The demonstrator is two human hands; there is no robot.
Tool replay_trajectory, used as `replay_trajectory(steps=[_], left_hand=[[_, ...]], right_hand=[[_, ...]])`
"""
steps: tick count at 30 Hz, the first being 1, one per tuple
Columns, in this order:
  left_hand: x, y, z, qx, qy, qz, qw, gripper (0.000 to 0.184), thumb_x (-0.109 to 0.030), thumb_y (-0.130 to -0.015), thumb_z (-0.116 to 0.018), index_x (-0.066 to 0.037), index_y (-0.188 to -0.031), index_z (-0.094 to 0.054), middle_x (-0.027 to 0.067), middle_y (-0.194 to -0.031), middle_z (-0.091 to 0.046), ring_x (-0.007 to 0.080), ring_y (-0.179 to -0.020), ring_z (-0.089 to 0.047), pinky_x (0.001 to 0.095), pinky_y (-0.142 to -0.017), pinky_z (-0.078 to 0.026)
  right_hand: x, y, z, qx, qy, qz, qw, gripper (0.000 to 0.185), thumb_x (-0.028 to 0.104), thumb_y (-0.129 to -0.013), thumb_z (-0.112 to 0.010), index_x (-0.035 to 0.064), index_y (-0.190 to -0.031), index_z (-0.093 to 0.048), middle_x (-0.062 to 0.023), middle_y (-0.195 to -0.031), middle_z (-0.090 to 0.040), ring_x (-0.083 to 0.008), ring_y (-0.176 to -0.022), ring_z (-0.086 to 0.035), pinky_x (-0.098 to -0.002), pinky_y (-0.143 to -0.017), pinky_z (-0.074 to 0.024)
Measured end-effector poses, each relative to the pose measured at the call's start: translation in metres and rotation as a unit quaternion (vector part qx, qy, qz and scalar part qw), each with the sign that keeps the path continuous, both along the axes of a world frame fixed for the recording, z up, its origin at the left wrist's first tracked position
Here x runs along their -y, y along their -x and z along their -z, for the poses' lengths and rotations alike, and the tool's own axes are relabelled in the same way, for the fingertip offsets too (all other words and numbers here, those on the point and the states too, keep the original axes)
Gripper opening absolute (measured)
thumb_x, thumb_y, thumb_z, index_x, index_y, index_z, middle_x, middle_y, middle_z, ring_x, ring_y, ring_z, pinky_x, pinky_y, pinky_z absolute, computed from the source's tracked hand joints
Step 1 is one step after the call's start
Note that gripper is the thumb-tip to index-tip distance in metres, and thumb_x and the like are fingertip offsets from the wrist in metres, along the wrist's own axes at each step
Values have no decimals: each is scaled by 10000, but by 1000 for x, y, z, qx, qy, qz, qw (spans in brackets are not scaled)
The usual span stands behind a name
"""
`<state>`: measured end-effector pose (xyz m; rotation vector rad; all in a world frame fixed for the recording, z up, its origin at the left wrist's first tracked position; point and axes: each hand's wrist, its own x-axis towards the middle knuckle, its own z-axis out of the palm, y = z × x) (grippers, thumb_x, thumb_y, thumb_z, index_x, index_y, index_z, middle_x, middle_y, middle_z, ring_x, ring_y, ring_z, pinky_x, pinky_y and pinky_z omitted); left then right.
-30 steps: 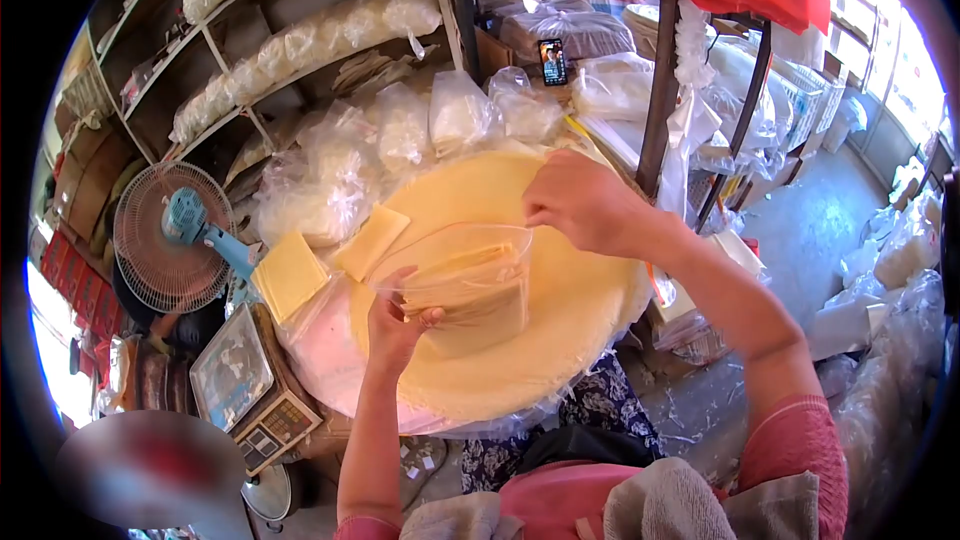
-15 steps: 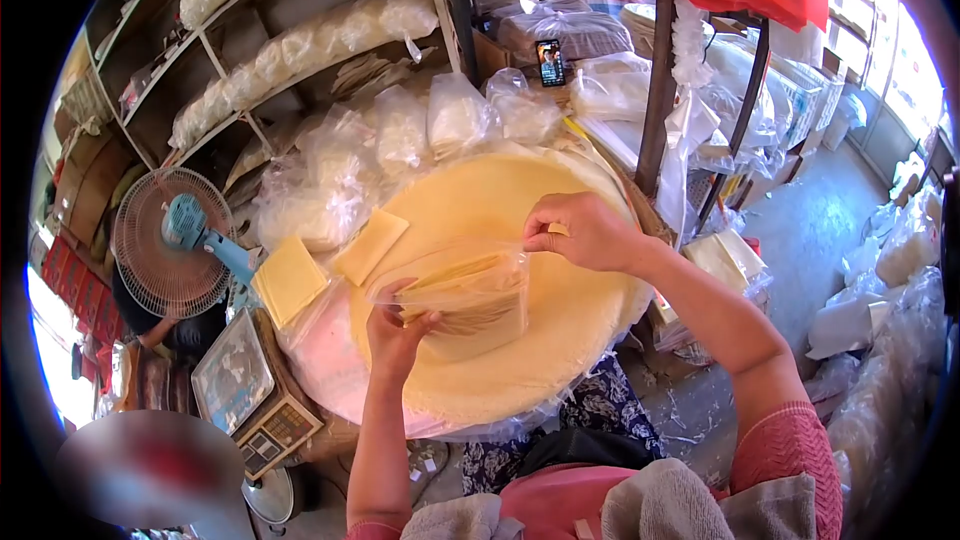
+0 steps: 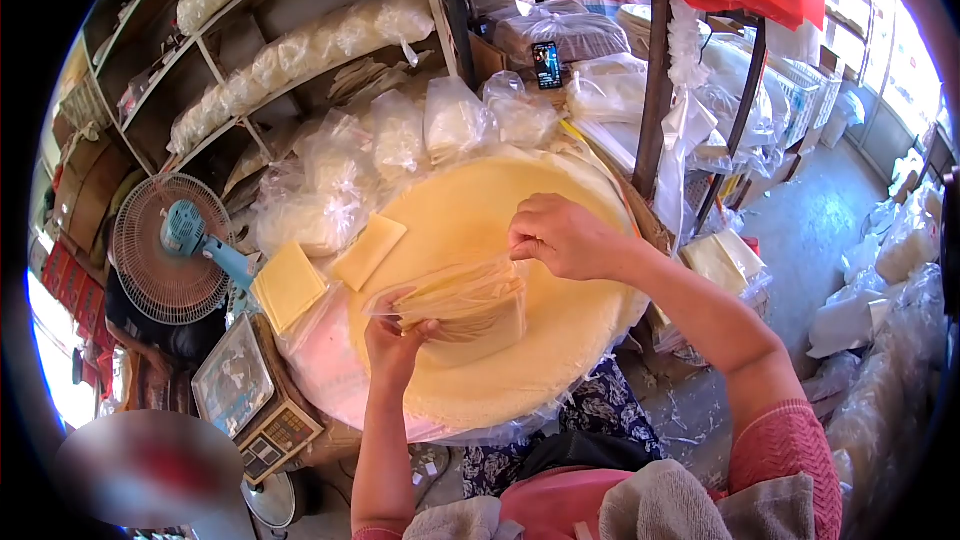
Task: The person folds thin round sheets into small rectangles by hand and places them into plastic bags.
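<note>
A clear plastic bag (image 3: 480, 325) with a stack of thin yellow sheets inside is held above a big round pile of pale yellow sheets (image 3: 550, 360). My left hand (image 3: 398, 335) grips the bag's left end, thumb in front. At the bag's upper right corner, my right hand (image 3: 550, 240) is closed with fingertips pinched together; the bag's edge seems to be between them. Two small stacks of square yellow sheets, one (image 3: 290, 287) at the far left and another (image 3: 369, 252) beside it, lie left of the round pile.
Filled clear bags (image 3: 397, 135) line the back edge. On the left are a blue fan (image 3: 180, 230), a scale (image 3: 235, 375) and part of another person (image 3: 150, 325). A phone (image 3: 547, 65) stands behind the bags. A dark post (image 3: 655, 100) rises at the back right.
My right hand has moved slightly left and down along with the bag's right corner. The bag's opening looks narrower. At the left, the other person's arm has come more into view behind the fan.
</note>
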<state>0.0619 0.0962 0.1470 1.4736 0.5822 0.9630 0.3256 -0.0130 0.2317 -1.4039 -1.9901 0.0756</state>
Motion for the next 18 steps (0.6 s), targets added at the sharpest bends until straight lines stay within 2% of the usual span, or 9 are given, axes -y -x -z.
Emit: replay_trajectory(steps=[5, 11, 18], left_hand=[[-1, 1, 4, 2, 0, 2, 1000, 482, 21, -738, -739, -7, -1168, -521, 56, -942, -636, 122, -803, -624, 244, -691, -531], [2, 2, 3, -4, -5, 2, 1000, 466, 10, -747, -734, -9, -1162, -522, 55, -942, -633, 119, -800, -619, 240, -693, -525], [3, 3, 2, -7, -13, 8, 1000, 456, 4, -741, -739, -1, -1145, -529, 54, -945, -632, 120, -809, -618, 245, -694, -527]], right_hand=[[-1, 8, -1, -41, -15, -37, 998, 140, 140, -792, -673, 57, -767, -563, -74, -769, -561, -284, -811, -536, -377, -748, -416], [-7, 7, 7, 12, -32, -15, 999, 140, 158, -800, -673, 64, -778, -572, -71, -755, -554, -281, -792, -533, -385, -752, -410], [-10, 16, 8, 12, -41, -46, 998, 141, 179, -809, -653, 77, -768, -565, -69, -758, -552, -271, -793, -535, -380, -763, -402]])
